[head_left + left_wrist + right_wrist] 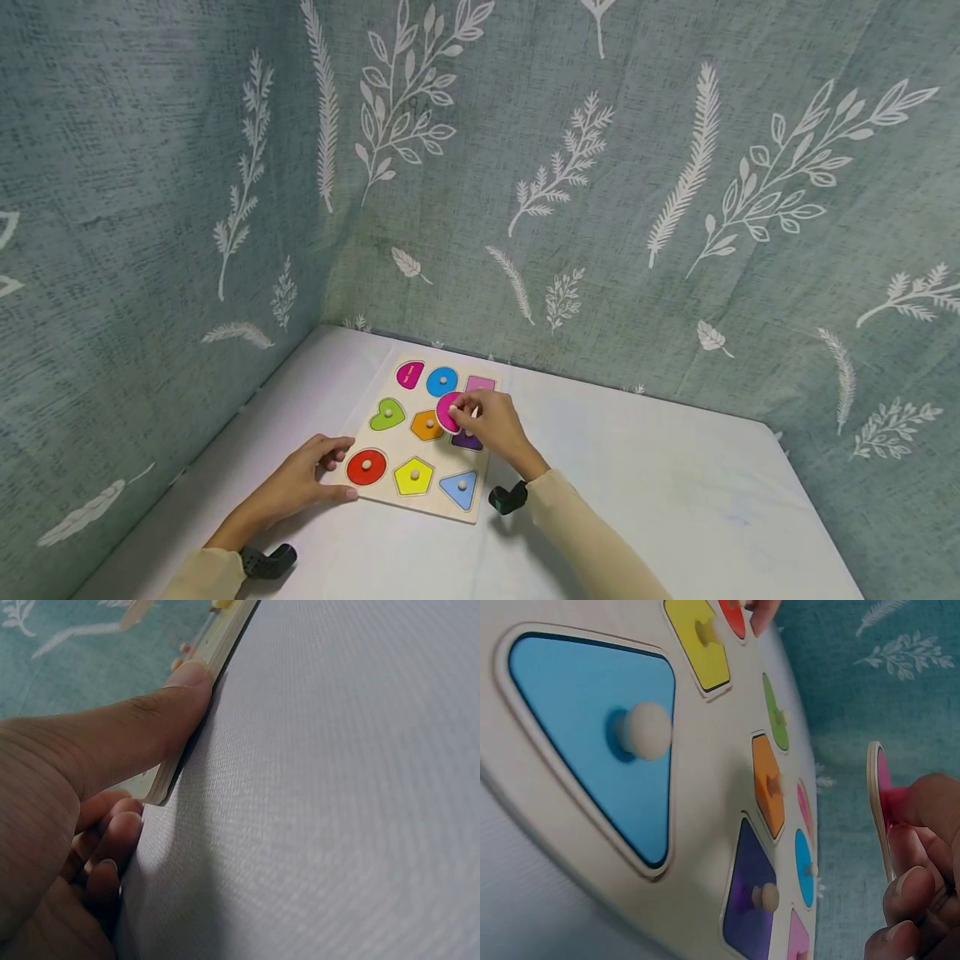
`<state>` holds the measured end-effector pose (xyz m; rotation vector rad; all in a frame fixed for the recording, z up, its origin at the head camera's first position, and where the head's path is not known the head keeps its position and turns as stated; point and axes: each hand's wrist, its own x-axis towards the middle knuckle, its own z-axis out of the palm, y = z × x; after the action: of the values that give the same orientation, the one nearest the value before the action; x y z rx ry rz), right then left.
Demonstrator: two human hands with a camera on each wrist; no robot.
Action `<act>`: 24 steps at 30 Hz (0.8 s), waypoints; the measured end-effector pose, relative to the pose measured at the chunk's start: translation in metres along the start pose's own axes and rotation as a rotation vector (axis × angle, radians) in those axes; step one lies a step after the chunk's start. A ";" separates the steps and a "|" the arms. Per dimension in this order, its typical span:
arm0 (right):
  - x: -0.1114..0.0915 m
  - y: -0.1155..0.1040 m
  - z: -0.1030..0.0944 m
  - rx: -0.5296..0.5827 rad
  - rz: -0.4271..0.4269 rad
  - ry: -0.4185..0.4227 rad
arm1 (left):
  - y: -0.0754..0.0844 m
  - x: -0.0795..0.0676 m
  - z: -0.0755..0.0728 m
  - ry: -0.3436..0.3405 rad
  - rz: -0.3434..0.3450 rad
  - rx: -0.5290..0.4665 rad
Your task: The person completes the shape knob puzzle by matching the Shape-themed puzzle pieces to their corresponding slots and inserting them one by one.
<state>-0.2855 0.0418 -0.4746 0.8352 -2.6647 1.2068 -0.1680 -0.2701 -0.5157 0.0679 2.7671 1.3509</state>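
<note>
A wooden peg puzzle board (442, 450) with colourful knobbed shapes lies on the white table. My right hand (491, 423) pinches the knob of a magenta half-round puzzle piece (448, 410), raised above the board near the orange hexagon (427, 425) and purple piece (467, 439). The right wrist view shows that magenta piece (881, 795) edge-on, apart from the board. At the board's near left corner, my left hand (300, 479) holds the edges, thumb (161, 720) along the front and curled fingers at the left side. A magenta half-round recess (410, 375) with lettering shows at the far left.
Seated in the board are a blue circle (442, 381), pink square (480, 384), green heart (387, 414), red round piece (366, 467), yellow pentagon (414, 476) and light blue triangle (459, 490). Leaf-patterned green cloth (465, 250) hangs behind and left of the table (637, 483).
</note>
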 end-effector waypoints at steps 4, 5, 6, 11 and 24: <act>0.006 -0.002 0.001 0.012 -0.004 -0.007 | 0.000 0.000 0.000 -0.001 0.000 0.002; 0.008 -0.002 0.001 0.011 -0.008 -0.008 | 0.000 0.001 0.000 -0.001 0.000 0.002; 0.010 -0.003 0.001 0.008 -0.009 -0.010 | -0.001 0.001 0.000 -0.002 -0.001 0.000; 0.017 -0.004 0.002 -0.012 -0.011 -0.017 | -0.003 0.001 0.001 -0.005 -0.003 0.004; 0.032 -0.002 0.016 0.001 -0.008 -0.029 | -0.001 0.001 0.003 0.018 0.023 0.016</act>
<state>-0.3093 0.0151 -0.4750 0.8697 -2.6808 1.2041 -0.1690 -0.2684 -0.5184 0.0885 2.8010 1.3415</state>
